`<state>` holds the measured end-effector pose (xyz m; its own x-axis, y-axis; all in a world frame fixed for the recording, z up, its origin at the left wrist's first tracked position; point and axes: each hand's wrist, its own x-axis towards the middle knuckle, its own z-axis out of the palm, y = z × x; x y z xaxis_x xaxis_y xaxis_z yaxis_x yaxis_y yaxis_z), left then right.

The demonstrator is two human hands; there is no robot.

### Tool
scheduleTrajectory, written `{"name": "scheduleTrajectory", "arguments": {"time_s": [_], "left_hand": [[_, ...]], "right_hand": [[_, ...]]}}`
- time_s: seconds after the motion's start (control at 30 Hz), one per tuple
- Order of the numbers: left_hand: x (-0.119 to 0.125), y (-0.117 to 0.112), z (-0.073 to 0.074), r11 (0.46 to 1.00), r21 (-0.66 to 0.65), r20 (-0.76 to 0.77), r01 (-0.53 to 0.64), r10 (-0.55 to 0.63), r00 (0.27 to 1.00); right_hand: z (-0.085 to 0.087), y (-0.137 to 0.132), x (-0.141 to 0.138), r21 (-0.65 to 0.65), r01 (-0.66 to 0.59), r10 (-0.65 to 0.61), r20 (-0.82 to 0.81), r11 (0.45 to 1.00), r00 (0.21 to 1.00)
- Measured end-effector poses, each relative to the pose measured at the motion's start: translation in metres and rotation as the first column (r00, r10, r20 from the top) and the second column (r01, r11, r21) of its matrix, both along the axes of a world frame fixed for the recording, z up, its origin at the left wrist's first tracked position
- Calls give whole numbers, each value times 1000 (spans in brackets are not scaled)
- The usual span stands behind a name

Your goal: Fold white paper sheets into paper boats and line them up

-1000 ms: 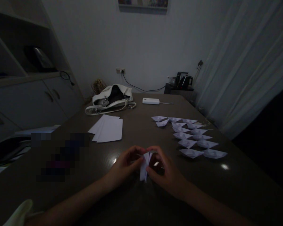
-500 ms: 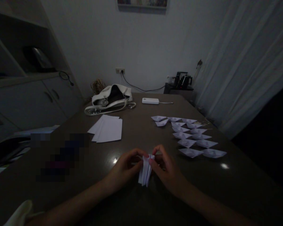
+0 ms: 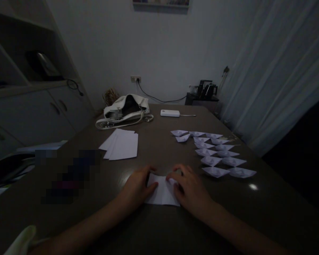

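A small white sheet of paper [image 3: 161,194] with a crease down its middle lies spread at the near part of the table, between my two hands. My left hand [image 3: 137,185] grips its left edge, thumb on top and fingers around the far side. On the right side, my right hand [image 3: 191,189] has its thumb and bent fingers on the paper, covering that edge. Several folded paper boats [image 3: 216,171] stand in rows to the right. Loose white paper sheets [image 3: 124,146] lie overlapping to the left, beyond my left hand.
A white handbag [image 3: 126,102] and a white power bank [image 3: 170,113] with a short cable lie toward the table's far end. A black kettle [image 3: 209,91] stands on a side stand beyond. Pale curtains [image 3: 276,78] hang at right. A blurred patch hides something at left.
The paper, a narrow folded bundle pinched between both hands before, is now opened out flat. My hands have moved apart to its two sides.
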<state>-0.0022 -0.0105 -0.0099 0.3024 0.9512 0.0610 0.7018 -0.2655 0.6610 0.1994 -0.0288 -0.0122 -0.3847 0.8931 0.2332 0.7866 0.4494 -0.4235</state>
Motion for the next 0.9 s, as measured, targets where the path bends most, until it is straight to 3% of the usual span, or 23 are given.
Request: {"name": "scheduleTrajectory", "arguments": {"time_s": [0.07,0.2,0.47,0.67,0.9], "left_hand": [[0,-1,0,1000,1,-38,-14,14,999],[0,-1,1,999,43,-33,4,-3,999],[-1,-4,-1,956,118,44,268,-274,961],[-9,-3,-3,884,167,-15,437,-441,897],[-11,-1,-5,788,274,-107,551,-545,832]], "right_hand": [[0,-2,-1,31,-69,66,73,997,995],[2,-3,-5,-34,-147,150,133,989,980],[5,-3,-6,-59,-144,152,190,988,970],[5,-4,-4,-58,-146,154,174,988,973],[4,-4,-6,-47,-153,160,221,987,962]]}}
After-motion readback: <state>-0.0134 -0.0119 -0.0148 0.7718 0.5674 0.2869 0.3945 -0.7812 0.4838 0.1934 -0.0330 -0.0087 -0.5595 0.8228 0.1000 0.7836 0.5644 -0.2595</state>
